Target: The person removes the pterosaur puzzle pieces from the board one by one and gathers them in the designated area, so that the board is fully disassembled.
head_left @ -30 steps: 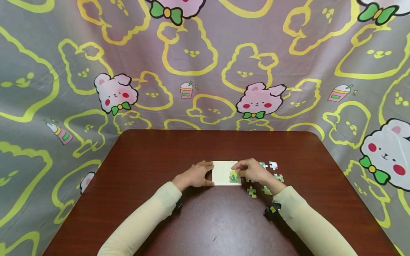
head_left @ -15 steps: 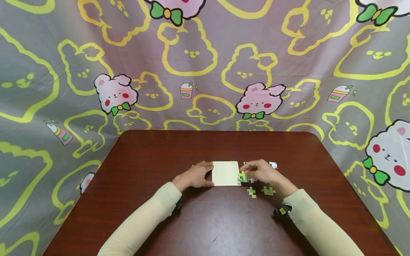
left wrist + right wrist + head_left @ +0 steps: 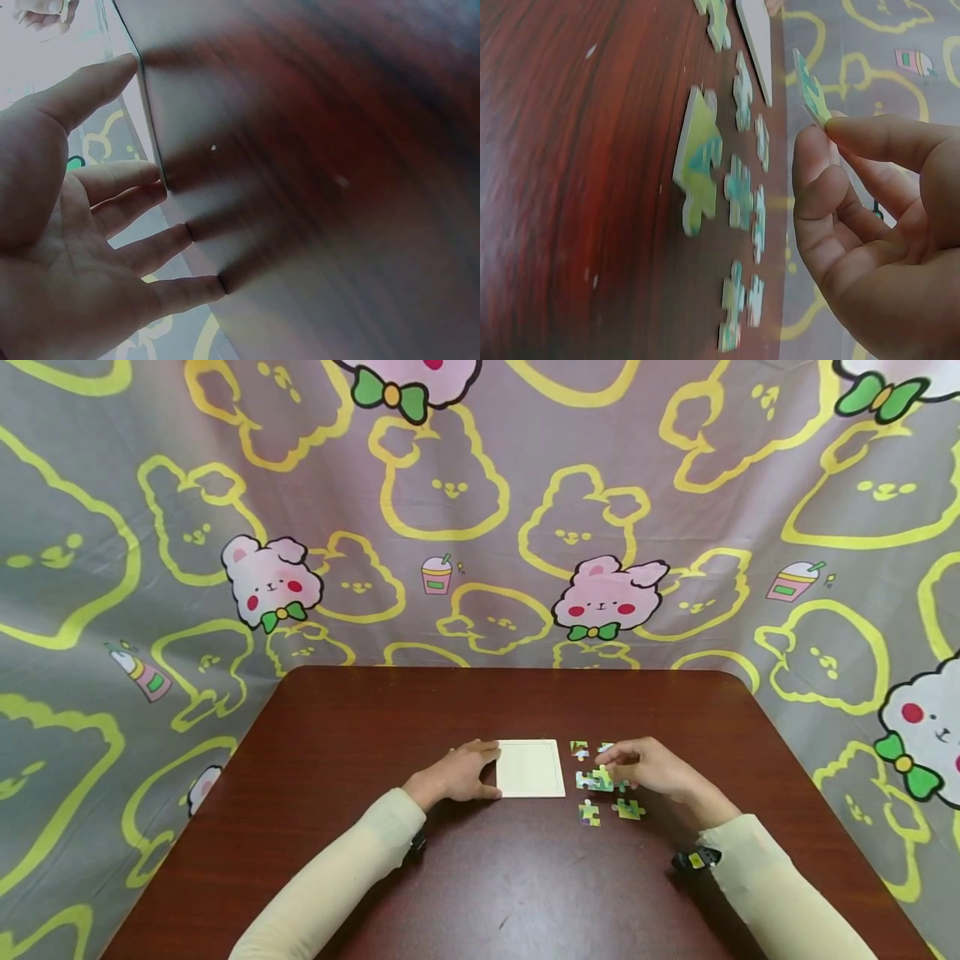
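Thumb and fingertips of my left hand (image 3: 467, 771) touch the left side of a pale square puzzle tray (image 3: 529, 768) lying flat on the table; in the left wrist view those fingers (image 3: 120, 210) are straight and spread. To the tray's right, my right hand (image 3: 660, 770) pinches a green-and-yellow jigsaw puzzle piece (image 3: 602, 777) between thumb and fingertips. The right wrist view shows this piece (image 3: 810, 88) raised above the table and tilted on edge. Loose puzzle pieces (image 3: 699, 150) lie below it, some partly covered by the hand in the head view.
Several jigsaw pieces, among them a lower one (image 3: 589, 812), another beside it (image 3: 628, 809) and one farther back (image 3: 579, 750), lie spread right of the tray. The brown table (image 3: 390, 710) ends at a patterned curtain (image 3: 480, 552) behind and at both sides.
My right hand has moved right with the puzzle piece, from over the tray to above the loose pieces. The tray's inside is now fully visible. My left hand has stayed in place.
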`<state>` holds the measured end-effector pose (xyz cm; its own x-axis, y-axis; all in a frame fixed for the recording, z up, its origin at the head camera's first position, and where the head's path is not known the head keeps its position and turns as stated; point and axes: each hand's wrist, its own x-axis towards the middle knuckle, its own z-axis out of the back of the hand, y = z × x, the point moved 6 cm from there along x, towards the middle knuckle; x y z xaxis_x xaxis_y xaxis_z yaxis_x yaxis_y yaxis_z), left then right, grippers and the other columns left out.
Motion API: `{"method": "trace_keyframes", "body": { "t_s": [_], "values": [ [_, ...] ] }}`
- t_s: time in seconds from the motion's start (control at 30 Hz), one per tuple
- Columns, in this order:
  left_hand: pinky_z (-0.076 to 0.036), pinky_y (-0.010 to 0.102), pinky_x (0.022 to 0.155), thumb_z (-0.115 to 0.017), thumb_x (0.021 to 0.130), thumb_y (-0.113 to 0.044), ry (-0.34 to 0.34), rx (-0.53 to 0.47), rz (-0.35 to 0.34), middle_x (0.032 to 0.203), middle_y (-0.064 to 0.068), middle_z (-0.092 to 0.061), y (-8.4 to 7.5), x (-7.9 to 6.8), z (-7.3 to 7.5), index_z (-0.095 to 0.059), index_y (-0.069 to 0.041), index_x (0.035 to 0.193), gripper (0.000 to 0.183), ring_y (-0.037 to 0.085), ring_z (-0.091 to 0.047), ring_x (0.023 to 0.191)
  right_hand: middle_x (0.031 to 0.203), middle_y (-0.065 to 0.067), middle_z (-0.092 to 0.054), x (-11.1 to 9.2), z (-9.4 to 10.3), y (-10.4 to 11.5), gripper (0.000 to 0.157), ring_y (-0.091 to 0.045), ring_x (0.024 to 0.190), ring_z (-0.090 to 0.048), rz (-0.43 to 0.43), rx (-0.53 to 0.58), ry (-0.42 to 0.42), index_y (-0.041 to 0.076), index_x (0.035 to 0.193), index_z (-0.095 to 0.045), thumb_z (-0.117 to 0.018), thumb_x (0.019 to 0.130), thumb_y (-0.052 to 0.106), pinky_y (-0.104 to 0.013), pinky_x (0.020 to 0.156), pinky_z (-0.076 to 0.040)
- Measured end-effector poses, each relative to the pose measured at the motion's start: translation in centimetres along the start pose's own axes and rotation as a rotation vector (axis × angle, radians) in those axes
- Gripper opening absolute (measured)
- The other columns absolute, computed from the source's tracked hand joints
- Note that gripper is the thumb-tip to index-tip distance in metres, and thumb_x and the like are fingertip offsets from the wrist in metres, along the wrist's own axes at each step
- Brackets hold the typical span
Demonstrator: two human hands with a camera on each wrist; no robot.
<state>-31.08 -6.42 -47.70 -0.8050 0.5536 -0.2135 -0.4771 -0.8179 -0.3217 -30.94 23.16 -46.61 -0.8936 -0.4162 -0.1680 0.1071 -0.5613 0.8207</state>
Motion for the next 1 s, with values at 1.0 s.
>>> {"method": "trace_keyframes", "body": {
  "t_s": [1.0],
  "values": [
    [-0.034, 0.065, 0.113, -0.071, 0.090, -0.045, 0.006, 0.018, 0.006, 0.163, 0.007, -0.033, 0.0, -0.2, 0.0, -0.042, -0.010, 0.152, 0.077, 0.036, -0.027, 0.152, 0.088, -0.008, -0.066, -4.3, 3.2, -3.8, 0.024, -0.020, 0.078, -0.062, -0.097, -0.005, 0.054, 0.001, 0.116, -0.070, -0.064, 0.094, 0.010, -0.032, 0.060, -0.049]
  ]
}}
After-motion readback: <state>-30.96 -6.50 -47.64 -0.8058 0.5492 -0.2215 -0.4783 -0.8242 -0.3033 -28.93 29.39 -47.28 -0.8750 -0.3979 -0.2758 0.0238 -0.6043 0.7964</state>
